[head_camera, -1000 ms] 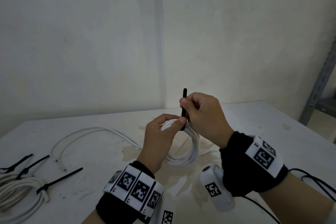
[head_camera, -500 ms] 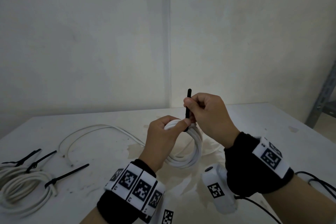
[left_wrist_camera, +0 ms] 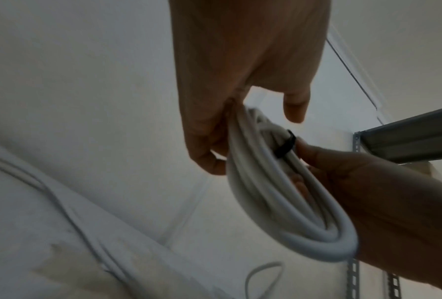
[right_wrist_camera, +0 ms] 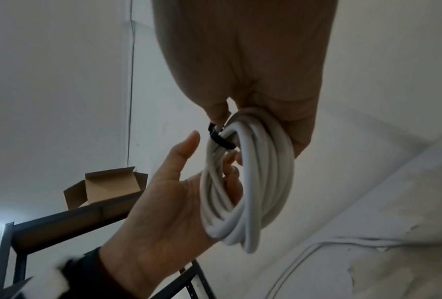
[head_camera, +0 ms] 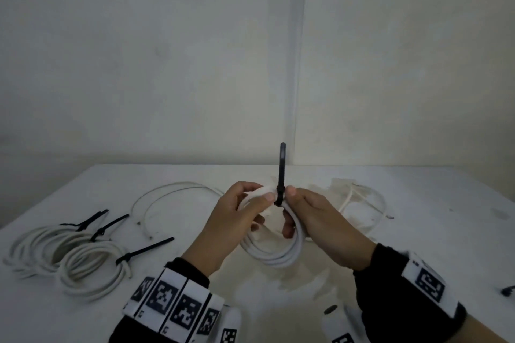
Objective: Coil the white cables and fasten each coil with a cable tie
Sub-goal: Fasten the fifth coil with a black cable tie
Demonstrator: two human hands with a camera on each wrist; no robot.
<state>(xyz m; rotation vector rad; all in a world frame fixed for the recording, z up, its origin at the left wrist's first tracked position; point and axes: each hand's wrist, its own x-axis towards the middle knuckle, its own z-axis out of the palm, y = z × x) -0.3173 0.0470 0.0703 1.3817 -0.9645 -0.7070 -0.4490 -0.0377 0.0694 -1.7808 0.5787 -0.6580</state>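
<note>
A white cable coil is held upright above the table between both hands. A black cable tie is looped round its top, with the tail standing straight up. My left hand grips the coil left of the tie, thumb on top and fingers through the loop. My right hand grips it right of the tie, thumb tip against the tie's head. The left wrist view has the coil and the tie between both hands. In the right wrist view the tie crosses the coil.
Two tied coils with black tie tails lie at the table's left. A loose white cable curves behind them, and another loose cable lies right of my hands. A metal shelf holding a cardboard box stands beside the table.
My right hand has let go of the tie's tail and dropped to grip the coil beside the tie. More of the tail now stands free above the hands.
</note>
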